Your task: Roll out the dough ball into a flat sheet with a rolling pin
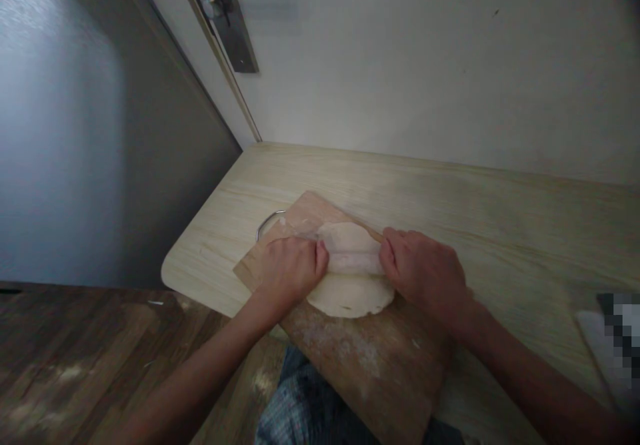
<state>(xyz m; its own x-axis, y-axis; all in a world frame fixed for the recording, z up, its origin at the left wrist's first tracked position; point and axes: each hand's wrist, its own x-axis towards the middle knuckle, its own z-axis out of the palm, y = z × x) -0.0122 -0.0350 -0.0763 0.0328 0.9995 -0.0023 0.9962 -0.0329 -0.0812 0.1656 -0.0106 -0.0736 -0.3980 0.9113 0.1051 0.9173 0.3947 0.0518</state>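
A round, flattened sheet of dough (350, 296) lies on a wooden cutting board (373, 378) dusted with flour. Across the dough's middle runs a pale rolling pin (354, 262), held level between my two fists. My left hand (295, 261) wraps round its left end, fingers closed. Round the right end, my right hand (423, 265) is closed in the same way. Both hands hide the pin's ends. The dough spreads out above and below the pin.
The board lies aslant on a light wood table (500, 231), with a metal ring handle (267, 221) at its far left corner. A white door with a metal lock plate (225, 18) stands behind. A pale object, partly blurred out, sits at the right edge.
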